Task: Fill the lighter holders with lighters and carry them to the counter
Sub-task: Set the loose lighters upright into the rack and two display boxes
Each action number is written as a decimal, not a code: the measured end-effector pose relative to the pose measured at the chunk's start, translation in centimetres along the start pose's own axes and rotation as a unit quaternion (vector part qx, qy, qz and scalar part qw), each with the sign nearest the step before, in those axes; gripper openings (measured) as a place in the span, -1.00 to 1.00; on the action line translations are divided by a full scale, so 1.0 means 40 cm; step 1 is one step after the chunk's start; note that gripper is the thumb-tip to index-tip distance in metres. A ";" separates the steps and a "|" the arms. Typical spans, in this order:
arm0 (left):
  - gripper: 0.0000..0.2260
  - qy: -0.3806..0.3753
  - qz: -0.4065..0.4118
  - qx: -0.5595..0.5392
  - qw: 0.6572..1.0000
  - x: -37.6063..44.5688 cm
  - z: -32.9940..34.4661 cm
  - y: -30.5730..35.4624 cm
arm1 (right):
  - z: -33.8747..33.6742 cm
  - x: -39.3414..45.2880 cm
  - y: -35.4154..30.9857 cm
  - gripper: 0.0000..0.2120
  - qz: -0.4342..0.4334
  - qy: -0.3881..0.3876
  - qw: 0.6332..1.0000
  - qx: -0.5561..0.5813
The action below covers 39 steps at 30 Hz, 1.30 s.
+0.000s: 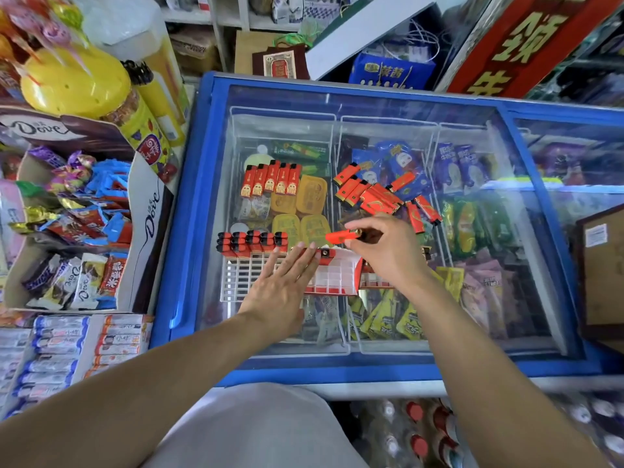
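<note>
Where the glass lid (388, 106) of the blue-framed chest freezer (189, 204) serves as a work surface, two lighter holders lie side by side near its front edge. The white grid holder (243, 282) is a rigid plastic lattice of small rectangular cells; its far row carries red lighters with black caps (252, 243), standing upright. Touching its right side, the red-walled holder (334, 276) has a white cell insert and one lighter seated at its far left corner. Five flat red lighters (270, 180) with gold print lie in a neat row farther back, and a loose pile of red lighters (381, 194) lies scattered to the right.

The left hand (280, 288) lies palm down with straight fingers held close together, the fingertips (305, 249) resting at the far edge where the two holders meet. The right hand (385, 251) is raised above the red-walled holder, thumb and fingers pinching the dark cap end of a single orange-red lighter (341, 236), held roughly level and pointing left.
</note>
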<state>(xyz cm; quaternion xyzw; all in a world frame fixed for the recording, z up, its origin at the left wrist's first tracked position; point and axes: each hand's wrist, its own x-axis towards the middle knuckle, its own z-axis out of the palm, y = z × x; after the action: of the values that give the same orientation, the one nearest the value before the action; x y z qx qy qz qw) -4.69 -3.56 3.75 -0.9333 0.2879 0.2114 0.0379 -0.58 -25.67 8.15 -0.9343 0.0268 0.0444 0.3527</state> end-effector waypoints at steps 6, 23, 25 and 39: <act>-0.14 -0.007 0.007 0.003 1.000 -0.002 0.000 0.000 | 0.017 -0.043 -0.018 -0.79 0.000 0.025 0.999 0.037; -0.19 -0.015 -0.013 0.010 1.000 0.000 -0.020 0.020 | -0.099 -0.125 0.161 -0.81 0.113 0.029 0.985 -0.128; -0.18 -0.013 -0.012 0.006 1.000 0.000 -0.016 0.019 | -0.069 -0.124 0.169 -0.82 0.110 0.034 0.987 -0.116; -0.13 0.002 -0.015 -0.015 1.000 0.003 -0.004 0.021 | -0.075 -0.120 0.182 -0.74 0.089 0.054 0.987 -0.119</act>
<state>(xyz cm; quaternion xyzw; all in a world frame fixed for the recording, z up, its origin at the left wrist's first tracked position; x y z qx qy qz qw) -5.00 -4.37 3.88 -0.9383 0.2709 0.2131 0.0265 -5.76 -33.02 6.11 -0.9645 0.1234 0.0277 0.2318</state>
